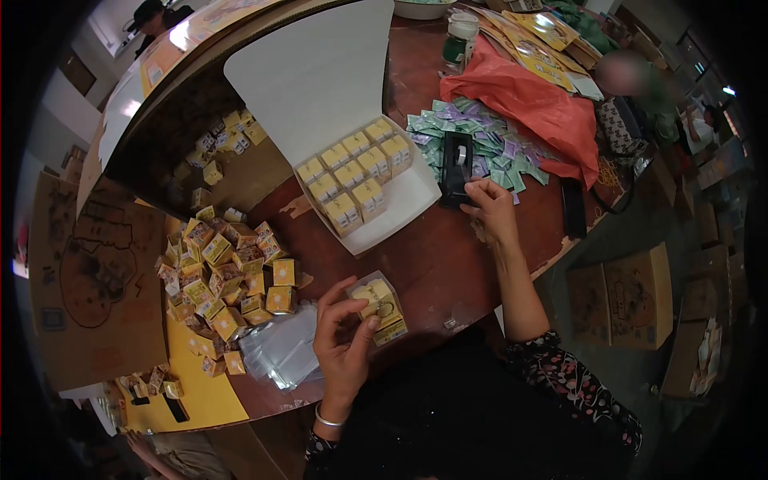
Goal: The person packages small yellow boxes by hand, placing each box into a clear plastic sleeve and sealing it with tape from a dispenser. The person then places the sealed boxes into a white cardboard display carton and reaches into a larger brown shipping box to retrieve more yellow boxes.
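My left hand (344, 336) is closed around the side of a clear plastic box (387, 316) with small yellow boxes inside, held near the table's front edge. My right hand (492, 212) is at the near end of a black tape dispenser (458, 164), thumb and fingertips pinched together. Between them seems to be a bit of clear tape, hard to make out. Beyond my left hand, a white carton (372, 238) with its lid up holds rows of similar packs (352, 172). Flat clear plastic sleeves (284, 346) lie left of my left hand.
A heap of small yellow-orange boxes (224, 276) covers the left side, before a large open cardboard box (240, 172). Green and purple sachets (500, 144), a red plastic bag (528, 104) and a jar (459, 42) are at the back right. A black phone-like object (574, 208) lies at the right edge.
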Motion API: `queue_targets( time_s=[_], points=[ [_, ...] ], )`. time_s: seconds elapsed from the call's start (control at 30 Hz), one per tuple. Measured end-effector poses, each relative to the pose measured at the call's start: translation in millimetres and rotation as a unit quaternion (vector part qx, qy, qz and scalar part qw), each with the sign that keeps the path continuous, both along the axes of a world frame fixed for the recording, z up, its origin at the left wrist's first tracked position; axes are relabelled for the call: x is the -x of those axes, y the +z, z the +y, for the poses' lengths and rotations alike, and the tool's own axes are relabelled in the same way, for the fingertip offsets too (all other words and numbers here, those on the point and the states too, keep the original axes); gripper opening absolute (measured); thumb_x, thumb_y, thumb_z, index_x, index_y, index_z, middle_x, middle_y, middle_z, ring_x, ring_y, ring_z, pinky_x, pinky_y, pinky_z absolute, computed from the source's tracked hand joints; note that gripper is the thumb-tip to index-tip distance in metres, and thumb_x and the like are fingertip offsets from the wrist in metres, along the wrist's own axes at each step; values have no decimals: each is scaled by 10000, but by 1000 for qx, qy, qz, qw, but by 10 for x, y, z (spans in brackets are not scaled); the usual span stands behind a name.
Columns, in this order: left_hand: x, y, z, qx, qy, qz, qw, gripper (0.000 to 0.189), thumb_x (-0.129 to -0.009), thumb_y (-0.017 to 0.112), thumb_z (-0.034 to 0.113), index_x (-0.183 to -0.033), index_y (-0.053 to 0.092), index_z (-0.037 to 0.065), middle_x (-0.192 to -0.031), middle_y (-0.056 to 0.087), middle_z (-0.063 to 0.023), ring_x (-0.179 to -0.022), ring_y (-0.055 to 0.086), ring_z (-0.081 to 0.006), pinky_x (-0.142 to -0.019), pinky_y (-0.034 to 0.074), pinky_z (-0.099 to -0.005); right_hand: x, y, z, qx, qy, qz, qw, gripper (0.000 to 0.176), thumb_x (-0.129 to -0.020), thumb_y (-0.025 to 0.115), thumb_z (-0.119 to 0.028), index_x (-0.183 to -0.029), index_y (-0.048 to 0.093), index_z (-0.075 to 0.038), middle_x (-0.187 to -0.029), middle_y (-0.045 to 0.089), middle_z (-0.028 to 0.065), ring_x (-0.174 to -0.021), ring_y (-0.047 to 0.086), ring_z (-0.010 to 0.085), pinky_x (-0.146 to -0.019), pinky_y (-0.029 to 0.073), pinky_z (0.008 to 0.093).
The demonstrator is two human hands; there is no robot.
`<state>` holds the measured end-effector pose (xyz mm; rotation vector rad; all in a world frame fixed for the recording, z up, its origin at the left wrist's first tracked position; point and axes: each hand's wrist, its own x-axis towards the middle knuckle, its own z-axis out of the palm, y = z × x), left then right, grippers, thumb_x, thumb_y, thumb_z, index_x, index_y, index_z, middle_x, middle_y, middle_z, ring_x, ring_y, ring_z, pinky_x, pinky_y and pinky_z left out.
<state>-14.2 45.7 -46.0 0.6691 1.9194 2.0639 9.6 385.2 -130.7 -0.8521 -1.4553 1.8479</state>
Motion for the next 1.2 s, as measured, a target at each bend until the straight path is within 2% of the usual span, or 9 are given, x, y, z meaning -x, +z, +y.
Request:
queue_targets(
  time_s=[0.07, 0.13, 0.23, 0.37, 0.5, 0.57, 0.77, 0.9, 1.2],
  points=[
    [-2, -5, 14, -5, 3, 2, 1000, 236, -925, 730, 5, -1140, 640, 42, -1434, 533, -152, -1083, 641, -144, -839, 562, -257, -45, -104, -14, -81, -5, -15, 997, 162, -910, 776, -174, -884, 737, -18, -1195, 656, 165, -1006, 604, 213, -837, 510, 343],
    [-8, 0, 14, -5, 1, -2, 1000, 240, -925, 732, 7, -1143, 640, 42, -1435, 533, -151, -1058, 641, -131, -825, 555, -247, -61, -362, 21, -156, -8, -40, 987, 169, -903, 781, -159, -863, 739, 0, -1314, 610, 224, -1096, 642, 227, -857, 517, 333],
    [0, 1, 8, -7, 2, 4, 1000, 244, -925, 735, 10, -1147, 639, 42, -1437, 533, -149, -1030, 639, -114, -807, 546, -235, -66, -647, 53, -206, -19, -61, 976, 196, -916, 772, -146, -842, 714, 26, -1456, 517, 256, -963, 684, 150, -696, 557, 229],
    [-15, 2, -9, -1, -5, -4, 1000, 253, -942, 721, 29, -1172, 616, 47, -1455, 533, -173, -1161, 620, -170, -921, 535, -284, -55, -659, -47, -168, -42, -41, 984, 210, -912, 770, -131, -838, 705, 54, -1463, 520, 278, -1145, 650, 207, -810, 546, 274],
    [-5, 20, 37, -18, 10, 13, 1000, 232, -922, 741, 10, -1134, 652, 40, -1433, 534, -153, -1048, 636, -130, -831, 543, -245, -144, -625, 1, -269, -31, -95, 958, 195, -912, 761, -114, -864, 698, 64, -1460, 531, 267, -1224, 613, 249, -958, 521, 351],
    [-2, 68, 34, -13, 23, 27, 999, 225, -917, 744, 5, -1124, 664, 40, -1429, 536, -158, -1089, 633, -159, -868, 541, -266, -212, -427, -107, -278, -44, -65, 957, 152, -903, 762, -120, -874, 705, 18, -1266, 657, 199, -1239, 614, 281, -915, 515, 343],
    [43, 77, 31, 65, 56, 167, 982, 262, -881, 758, -30, -1125, 701, 45, -1446, 499, -190, -1203, 603, -283, -984, 529, -388, -464, 851, -1072, -17, 249, 122, 961, 53, -981, 678, -41, -1003, 663, 4, -854, 697, 65, -741, 678, 116, -714, 571, 259],
    [7, 102, 76, 69, 56, 208, 974, 282, -875, 759, -36, -1136, 710, 58, -1445, 492, -210, -1230, 597, -333, -998, 535, -426, -433, 1072, -1480, -7, 364, 134, 922, 97, -1002, 658, -53, -1068, 672, 16, -910, 706, 76, -749, 677, 105, -676, 568, 240],
    [15, -10, 34, 86, 57, 284, 953, 327, -872, 760, -41, -1166, 690, 85, -1482, 465, -198, -1267, 563, -322, -1012, 518, -418, -304, 1020, -1633, -66, 351, 100, 929, 165, -980, 698, -63, -1128, 690, 11, -930, 719, 73, -761, 668, 82, -629, 528, 215]
  ],
)
